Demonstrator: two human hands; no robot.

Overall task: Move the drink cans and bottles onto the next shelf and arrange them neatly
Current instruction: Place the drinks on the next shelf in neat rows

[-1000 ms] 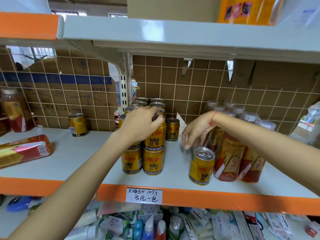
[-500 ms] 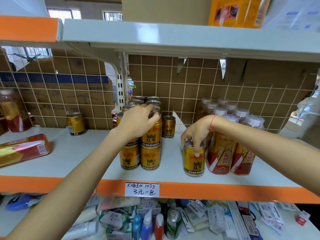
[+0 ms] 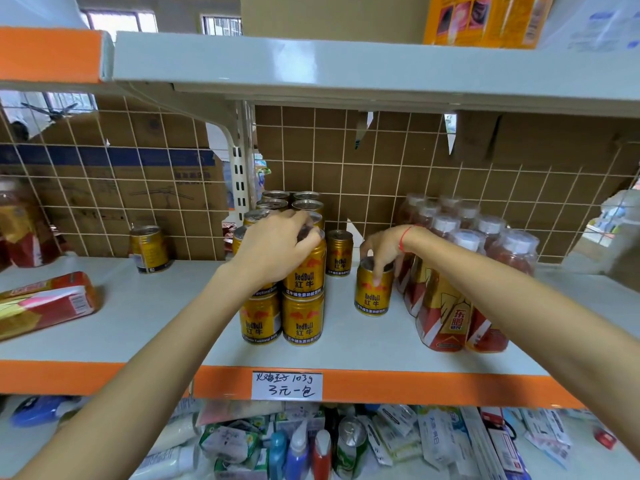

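Observation:
Gold Red Bull cans stand stacked two high (image 3: 302,299) in rows running back on the white shelf (image 3: 346,344). My left hand (image 3: 277,247) grips the top of the upper front can (image 3: 306,271) of that stack. My right hand (image 3: 382,251) holds a single gold can (image 3: 372,294) by its rim; it stands on the shelf right of the stack. Another lone can (image 3: 339,252) stands behind it. Several clear bottles with red-gold labels (image 3: 446,306) are grouped on the right, touching my right forearm. One more can (image 3: 149,249) stands far left on the neighbouring shelf.
A red and yellow packet (image 3: 45,303) lies on the left shelf, and a red-labelled bottle (image 3: 20,230) stands at the far left. A wire grid with cardboard (image 3: 415,161) backs the shelves. The upper shelf (image 3: 346,67) hangs overhead. Assorted goods (image 3: 311,445) fill the shelf below.
My right hand came down onto the single can's top and took hold of it; the can now stands a little further back. The left hand stays on the stacked can.

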